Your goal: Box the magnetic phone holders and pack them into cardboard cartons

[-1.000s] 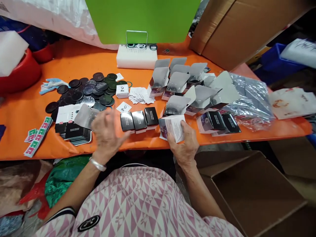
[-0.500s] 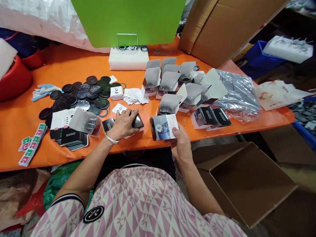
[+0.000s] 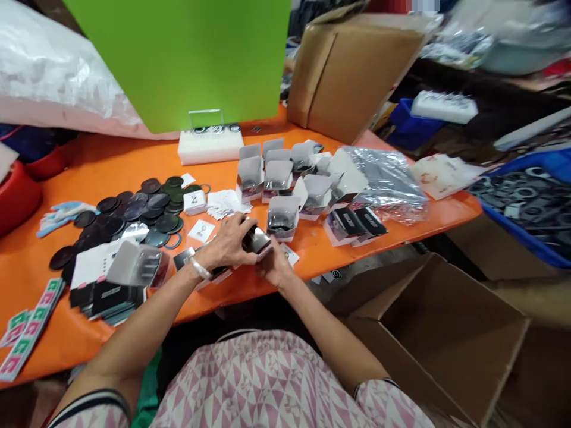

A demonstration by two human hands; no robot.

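Observation:
My left hand is closed around the left side of a small box with a glossy black top. My right hand grips the same box from its right end, fingers partly hidden beneath it. More black-topped boxes lie on the table under my left wrist, largely covered. A white card with a printed ring rests just beyond my left hand. Another white card lies right of my right hand. Close by stands an open box with its flap raised.
Several open flap boxes stand behind my hands; closed black-topped boxes are to the right. Dark round discs, stacked leaflets and paper slips cover the left. An open carton sits below the table's right edge.
My right hand has moved left to meet my left hand, and both now hold one box. The card at the right is now uncovered. The camera view has shifted.

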